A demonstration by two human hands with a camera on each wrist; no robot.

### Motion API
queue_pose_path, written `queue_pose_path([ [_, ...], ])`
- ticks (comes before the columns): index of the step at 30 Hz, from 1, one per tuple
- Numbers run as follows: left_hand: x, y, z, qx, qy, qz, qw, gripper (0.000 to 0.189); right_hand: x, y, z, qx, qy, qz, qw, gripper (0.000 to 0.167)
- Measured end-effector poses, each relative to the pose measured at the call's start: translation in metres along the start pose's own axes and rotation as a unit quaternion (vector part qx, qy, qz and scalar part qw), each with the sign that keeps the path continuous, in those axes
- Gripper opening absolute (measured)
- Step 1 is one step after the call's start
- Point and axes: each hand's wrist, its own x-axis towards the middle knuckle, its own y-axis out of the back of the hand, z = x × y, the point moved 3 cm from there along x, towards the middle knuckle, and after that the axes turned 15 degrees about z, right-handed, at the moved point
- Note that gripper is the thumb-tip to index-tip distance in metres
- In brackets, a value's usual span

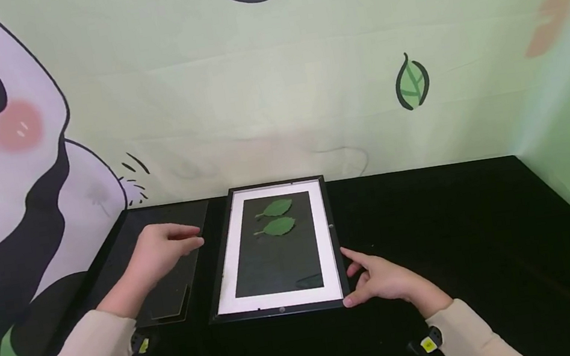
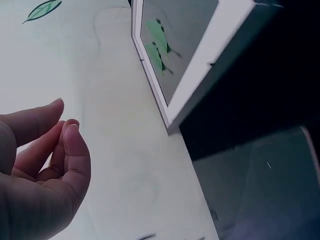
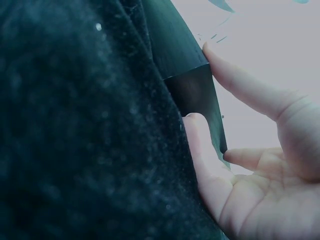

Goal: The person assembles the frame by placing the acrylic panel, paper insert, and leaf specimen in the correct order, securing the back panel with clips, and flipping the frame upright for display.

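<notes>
A black picture frame point(image 1: 282, 310) with a white mat lies on the black table. Two green leaves point(image 1: 278, 227) show in its upper part, one above the other, stems to the left. My right hand point(image 1: 386, 278) grips the frame's near right corner, thumb at the corner and a finger along the right side. In the right wrist view, fingers point(image 3: 200, 135) touch the frame's dark side wall. My left hand point(image 1: 164, 253) hovers left of the frame, its fingers loosely bent with nothing between them. The left wrist view shows a gap between thumb and fingertips.
Dark flat boards point(image 1: 171, 300) lie on the table left of the frame, beneath my left hand. Behind the table hangs a pale green backdrop point(image 1: 271, 82) printed with a panda and leaves. Black cloth point(image 1: 434, 224) covers the table right of the frame.
</notes>
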Motion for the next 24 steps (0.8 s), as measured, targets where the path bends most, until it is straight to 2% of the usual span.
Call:
queue_pose_path([
  [5, -0.019, 0.028, -0.015, -0.003, 0.008, 0.011, 0.9999, 0.044, -0.001, -0.001, -0.001, 0.001, -0.006, 0.0, 1.0, 0.102],
  [9, -0.034, 0.046, -0.028, -0.006, 0.026, 0.024, 0.9993, 0.052, -0.002, -0.001, -0.003, -0.001, -0.007, 0.002, 1.0, 0.102],
  [13, -0.048, 0.059, -0.044, 0.0, 0.062, 0.044, 0.9971, 0.059, -0.002, -0.001, -0.003, -0.002, -0.005, 0.004, 1.0, 0.102],
  [17, -0.062, 0.069, -0.064, 0.0, 0.119, 0.068, 0.9906, 0.066, -0.001, -0.001, -0.002, -0.004, -0.005, 0.003, 1.0, 0.102],
  [21, -0.077, 0.079, -0.082, 0.026, 0.154, 0.106, 0.982, 0.067, -0.001, -0.001, -0.002, -0.005, -0.002, 0.002, 1.0, 0.102],
  [24, -0.087, 0.085, -0.095, 0.052, 0.18, 0.14, 0.9722, 0.064, -0.002, -0.001, -0.003, -0.005, 0.0, 0.002, 1.0, 0.102],
])
